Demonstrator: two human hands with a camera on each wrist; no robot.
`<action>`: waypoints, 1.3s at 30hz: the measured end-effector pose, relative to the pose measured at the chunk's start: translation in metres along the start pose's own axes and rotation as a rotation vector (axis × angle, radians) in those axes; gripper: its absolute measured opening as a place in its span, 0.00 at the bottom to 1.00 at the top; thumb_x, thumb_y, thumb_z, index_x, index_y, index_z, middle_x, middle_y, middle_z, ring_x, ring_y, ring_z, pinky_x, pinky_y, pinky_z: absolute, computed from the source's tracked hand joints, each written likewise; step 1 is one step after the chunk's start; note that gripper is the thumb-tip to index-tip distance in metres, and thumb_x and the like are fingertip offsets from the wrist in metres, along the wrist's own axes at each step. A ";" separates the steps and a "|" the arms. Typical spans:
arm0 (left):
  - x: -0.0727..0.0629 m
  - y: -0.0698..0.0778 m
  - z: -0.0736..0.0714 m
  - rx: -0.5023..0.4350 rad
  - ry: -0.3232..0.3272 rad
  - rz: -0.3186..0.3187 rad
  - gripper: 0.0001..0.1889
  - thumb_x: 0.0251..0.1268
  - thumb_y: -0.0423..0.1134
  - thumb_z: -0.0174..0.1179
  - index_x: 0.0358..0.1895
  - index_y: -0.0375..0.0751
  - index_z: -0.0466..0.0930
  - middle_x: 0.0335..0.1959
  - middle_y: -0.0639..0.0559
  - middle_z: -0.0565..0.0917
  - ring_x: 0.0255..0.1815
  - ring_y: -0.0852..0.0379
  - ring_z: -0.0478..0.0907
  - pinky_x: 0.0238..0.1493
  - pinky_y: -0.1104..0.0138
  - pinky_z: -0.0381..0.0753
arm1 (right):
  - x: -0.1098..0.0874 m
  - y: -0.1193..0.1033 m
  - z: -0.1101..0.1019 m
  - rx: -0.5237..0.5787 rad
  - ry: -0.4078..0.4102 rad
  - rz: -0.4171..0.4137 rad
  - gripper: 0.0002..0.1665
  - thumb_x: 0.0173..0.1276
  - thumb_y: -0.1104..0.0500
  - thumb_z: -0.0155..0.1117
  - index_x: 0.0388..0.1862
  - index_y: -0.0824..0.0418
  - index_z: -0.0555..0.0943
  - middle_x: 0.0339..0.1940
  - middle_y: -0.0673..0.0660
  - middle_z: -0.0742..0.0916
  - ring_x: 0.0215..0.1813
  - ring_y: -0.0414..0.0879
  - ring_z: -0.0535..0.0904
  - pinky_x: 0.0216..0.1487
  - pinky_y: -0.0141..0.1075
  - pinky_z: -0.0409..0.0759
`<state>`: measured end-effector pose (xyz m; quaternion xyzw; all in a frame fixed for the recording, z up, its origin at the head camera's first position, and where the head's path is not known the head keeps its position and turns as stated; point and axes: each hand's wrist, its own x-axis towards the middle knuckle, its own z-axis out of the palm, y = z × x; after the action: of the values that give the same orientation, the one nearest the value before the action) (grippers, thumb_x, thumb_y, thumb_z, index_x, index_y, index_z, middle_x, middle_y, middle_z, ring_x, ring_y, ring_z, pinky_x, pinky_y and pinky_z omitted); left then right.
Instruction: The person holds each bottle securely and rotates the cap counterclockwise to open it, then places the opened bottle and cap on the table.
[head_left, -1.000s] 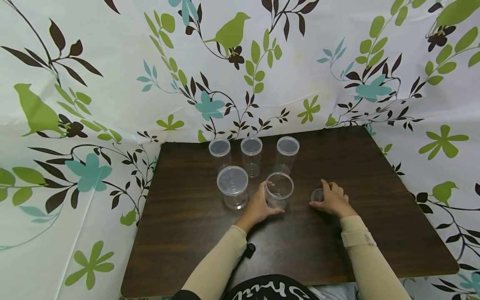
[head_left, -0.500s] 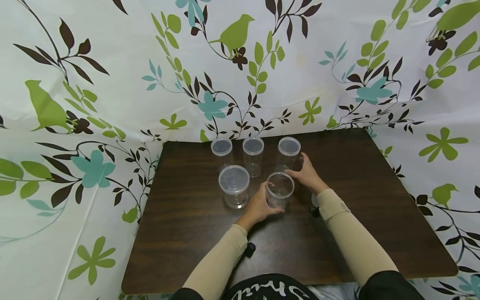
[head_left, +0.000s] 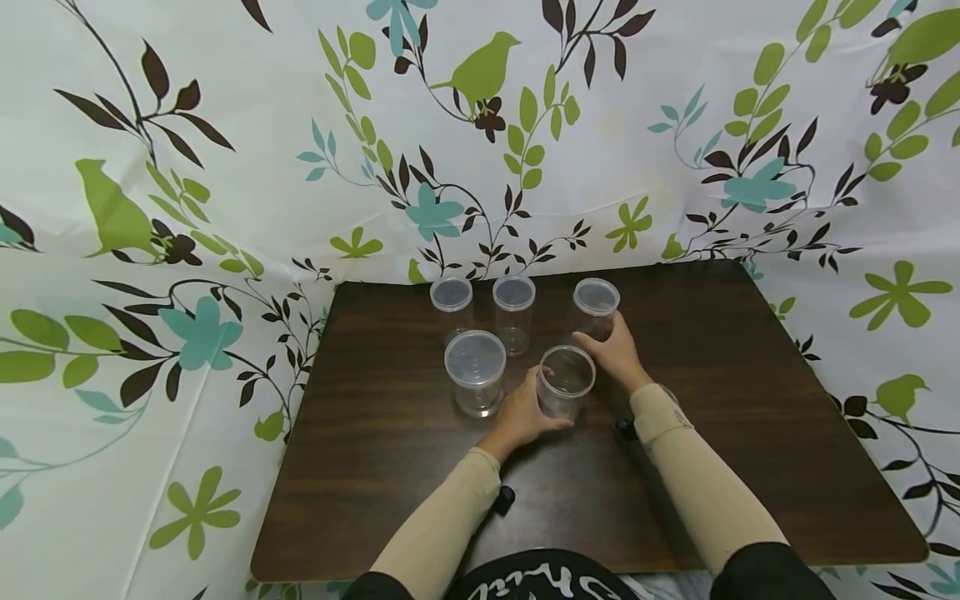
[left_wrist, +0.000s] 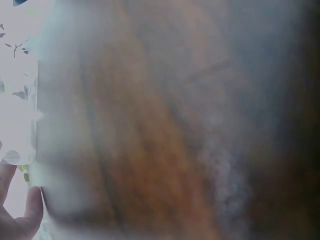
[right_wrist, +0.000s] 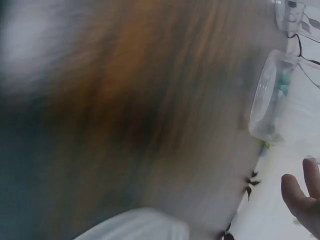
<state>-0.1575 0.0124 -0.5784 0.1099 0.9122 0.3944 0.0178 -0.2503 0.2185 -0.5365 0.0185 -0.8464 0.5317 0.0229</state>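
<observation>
My left hand grips a clear plastic jar with an uncovered rim, front right of the group. Its fingers reach behind the jar and the thumb lies along the near side. Farther back, my right hand holds a lidded clear jar from its right side, thumb at the left and fingers at the right. In the left wrist view, the left hand shows at the lower left below clear plastic. The right hand appears at the right edge of the right wrist view, below a clear jar.
A wide lidded jar stands just left of my left hand. Behind it are two narrower lidded jars, back left and back middle. The brown table backs onto a patterned cloth. A pale curved object shows low in the right wrist view.
My right hand has left a small clear round piece on the right, moved up and left, and taken hold of the back right jar, which shifts slightly right. The left hand keeps its grip.
</observation>
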 end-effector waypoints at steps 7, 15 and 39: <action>0.000 -0.001 0.002 -0.009 0.019 -0.014 0.54 0.37 0.57 0.84 0.70 0.53 0.60 0.56 0.49 0.83 0.51 0.50 0.83 0.48 0.57 0.81 | -0.036 -0.002 -0.021 0.025 0.112 -0.002 0.40 0.66 0.51 0.74 0.66 0.68 0.65 0.55 0.67 0.78 0.53 0.54 0.72 0.54 0.43 0.71; 0.005 -0.008 0.002 -0.009 0.083 -0.076 0.57 0.36 0.58 0.84 0.72 0.49 0.61 0.58 0.47 0.83 0.53 0.48 0.83 0.50 0.55 0.82 | -0.068 -0.007 -0.029 0.099 0.170 -0.026 0.37 0.66 0.57 0.74 0.67 0.67 0.66 0.54 0.68 0.78 0.58 0.51 0.72 0.66 0.54 0.68; -0.076 0.038 -0.072 -0.551 -0.065 0.241 0.44 0.52 0.46 0.74 0.71 0.32 0.65 0.64 0.35 0.78 0.63 0.37 0.77 0.53 0.45 0.81 | -0.143 -0.044 -0.043 0.195 -0.208 -0.378 0.49 0.53 0.67 0.76 0.72 0.73 0.64 0.63 0.69 0.77 0.62 0.37 0.75 0.60 0.27 0.73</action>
<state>-0.0844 -0.0301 -0.5056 0.2211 0.7501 0.6225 0.0292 -0.1041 0.2394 -0.4870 0.2335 -0.7702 0.5926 0.0330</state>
